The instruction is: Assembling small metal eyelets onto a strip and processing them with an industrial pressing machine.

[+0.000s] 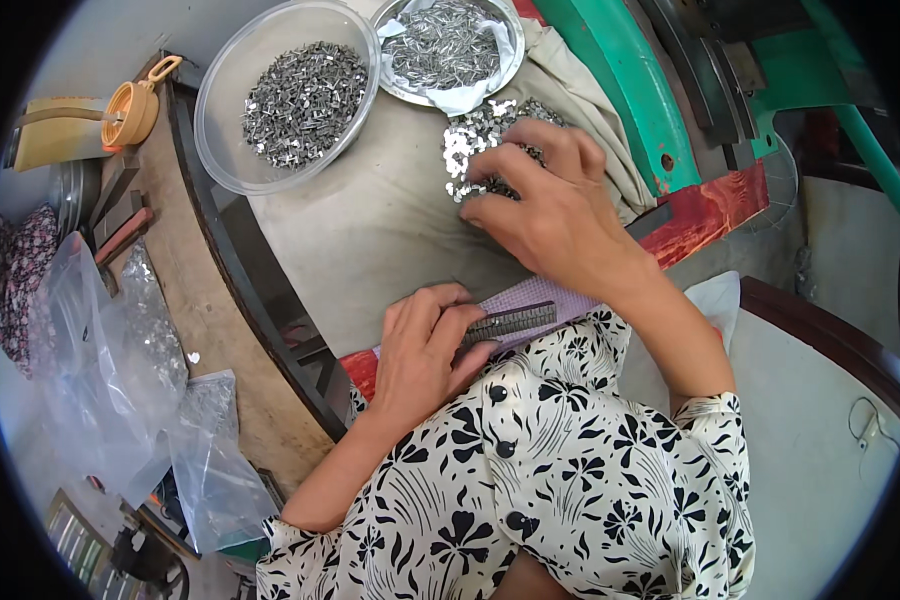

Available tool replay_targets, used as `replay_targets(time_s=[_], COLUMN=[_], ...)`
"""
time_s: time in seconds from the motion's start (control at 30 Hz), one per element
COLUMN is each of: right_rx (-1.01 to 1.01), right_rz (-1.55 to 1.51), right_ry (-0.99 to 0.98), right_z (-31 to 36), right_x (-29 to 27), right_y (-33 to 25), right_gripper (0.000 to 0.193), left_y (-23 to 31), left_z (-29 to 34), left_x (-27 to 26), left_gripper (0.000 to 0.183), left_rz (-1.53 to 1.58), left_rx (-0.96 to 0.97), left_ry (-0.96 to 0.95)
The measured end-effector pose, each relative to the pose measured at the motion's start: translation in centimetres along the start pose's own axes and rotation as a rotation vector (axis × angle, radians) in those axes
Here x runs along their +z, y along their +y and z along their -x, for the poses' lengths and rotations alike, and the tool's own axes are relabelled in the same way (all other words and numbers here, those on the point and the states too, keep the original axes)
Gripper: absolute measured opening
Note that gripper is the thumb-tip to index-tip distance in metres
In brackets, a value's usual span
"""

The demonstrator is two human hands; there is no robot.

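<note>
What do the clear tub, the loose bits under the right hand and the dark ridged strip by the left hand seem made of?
Clear tub: likely smooth plastic, going by its translucent wall. Loose bits under the right hand: probably shiny metal; they glint white. Ridged strip by the left hand: dark and dull, perhaps metal, though hard plastic is possible.

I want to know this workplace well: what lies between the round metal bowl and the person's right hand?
In the head view, a pile of small shiny metal pieces lies between the metal bowl and the right hand.

Dark strip [520,320], heaped silvery pieces [461,148]
</note>
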State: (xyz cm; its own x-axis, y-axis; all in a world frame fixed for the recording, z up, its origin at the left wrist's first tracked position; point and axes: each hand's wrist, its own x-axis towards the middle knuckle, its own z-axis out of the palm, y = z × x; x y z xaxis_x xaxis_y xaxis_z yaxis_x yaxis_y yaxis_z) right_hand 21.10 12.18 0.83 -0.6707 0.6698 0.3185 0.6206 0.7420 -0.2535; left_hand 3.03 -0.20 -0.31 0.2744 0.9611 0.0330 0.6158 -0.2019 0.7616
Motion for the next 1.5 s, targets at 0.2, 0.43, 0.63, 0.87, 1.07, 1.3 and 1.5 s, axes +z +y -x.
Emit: replay_targets(time_s=[0.2,0.43,0.63,0.87,1.07,1.3,1.5], right_rx=[-0.038,0.05,0.137,0.198,0.249,0.286,0.282], right_rz=[0.116,0.068,-0.132,-0.129,-0.243,-0.124,-0.055], right_ry=[-0.052,-0.023,0.102,0.112,-0.023,0.09,0.1], right_z=[-0.7,-0.1,3.6,9.4,7.4,5.1,4.6], right_x=[-0.2,0.2,-1.0,-0.2,-1.7,-3.3,-3.5], right_y=[-0.8,-1.1,-2.6,-4.9,-2.9,-1.0,-0.5], right_gripper=[0.012,0.014,0.018,0.019,0.016,0.019,0.019], left_y=[0.0,-0.1,-0.1,0.1,-0.2,-0.3,0.4], left_z=[0.1,-0.1,-0.1,-0.4,-0.2,0.0,-0.6], left_x=[0.0,0.5,0.6,0.4,0.5,0.1,-0.5], left_gripper=[0.029,0.024,0.028,0.036,0.038,0.031,0.013], left_rz=[0.001,-0.015,-0.024,-0.025,-0.014,-0.011,-0.218], left_rx=[0.042,0.078,0.065,0.037,0.023,0.078,0.243], left_ry=[0.016,0.02,0.04,-0.022,-0.02,0.013,-0.013])
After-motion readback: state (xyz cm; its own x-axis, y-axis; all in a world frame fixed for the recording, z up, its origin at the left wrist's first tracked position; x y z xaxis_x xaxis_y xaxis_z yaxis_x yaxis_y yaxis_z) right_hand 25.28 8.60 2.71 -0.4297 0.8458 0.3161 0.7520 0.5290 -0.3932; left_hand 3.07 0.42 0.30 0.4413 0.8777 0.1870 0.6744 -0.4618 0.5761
